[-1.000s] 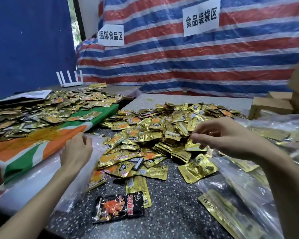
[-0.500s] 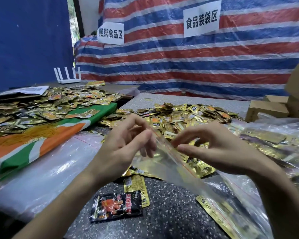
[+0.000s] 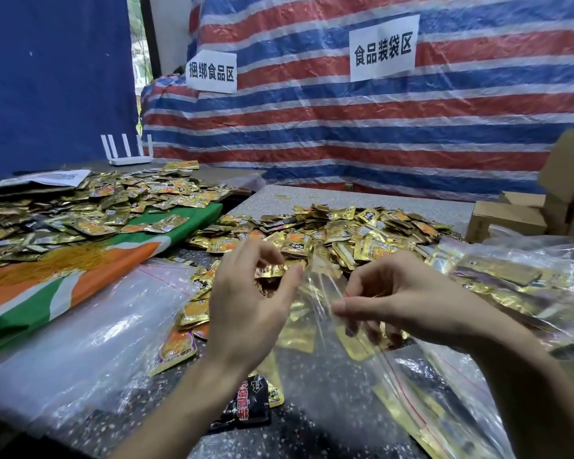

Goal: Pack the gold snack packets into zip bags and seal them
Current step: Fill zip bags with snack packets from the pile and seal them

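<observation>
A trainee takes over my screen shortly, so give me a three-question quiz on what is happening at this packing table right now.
1. True or false: the left hand hangs idle, holding nothing.
2. Which thing do the left hand and the right hand both pinch? A. a clear zip bag B. scissors C. a tape roll
3. Fill in: the odd packet beside the left forearm is ___, not gold.
Key: 1 false; 2 A; 3 black.

Gold snack packets [image 3: 345, 233] lie in a loose, shiny, overlapping heap on the speckled surface [image 3: 362, 197]; a clear zip bag [image 3: 315, 293] with a red seal line hangs just before the heap, its top pinched by the left hand [image 3: 246, 313] and right hand [image 3: 405, 303]; filled zip bags [image 3: 511, 279] lie at right.
</observation>
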Motion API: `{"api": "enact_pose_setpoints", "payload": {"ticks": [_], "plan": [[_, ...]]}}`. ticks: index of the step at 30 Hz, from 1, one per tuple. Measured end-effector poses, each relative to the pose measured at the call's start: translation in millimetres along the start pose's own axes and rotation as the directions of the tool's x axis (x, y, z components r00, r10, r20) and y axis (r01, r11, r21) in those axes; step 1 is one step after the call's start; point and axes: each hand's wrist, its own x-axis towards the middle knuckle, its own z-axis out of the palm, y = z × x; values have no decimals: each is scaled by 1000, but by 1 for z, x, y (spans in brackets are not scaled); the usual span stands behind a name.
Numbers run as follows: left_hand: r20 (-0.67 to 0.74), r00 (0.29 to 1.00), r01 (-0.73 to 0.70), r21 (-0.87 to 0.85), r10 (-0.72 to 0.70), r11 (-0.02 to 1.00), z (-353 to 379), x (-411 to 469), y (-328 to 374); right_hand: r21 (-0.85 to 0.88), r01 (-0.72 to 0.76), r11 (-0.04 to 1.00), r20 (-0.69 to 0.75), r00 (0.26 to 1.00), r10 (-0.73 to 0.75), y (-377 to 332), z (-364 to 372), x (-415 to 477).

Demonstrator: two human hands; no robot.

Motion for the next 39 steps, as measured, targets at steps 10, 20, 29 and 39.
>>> {"api": "enact_pose_setpoints", "payload": {"ticks": [10,20,29,39], "plan": [[398,898,373,-459,-188,806,14,-27,18,-17,-36,999,9,999,36,4,-4,2],[496,841,470,-470,-217,747,10,-23,7,-8,-113,994,10,994,113,9,-12,2],[428,834,539,-500,-347,678,-3,6,-18,-424,132,896,-262,929,-260,11,-29,-5],[434,786,618,-589,-441,521,9,25,-20,-464,311,830,116,950,-291,8,-22,-9]]}}
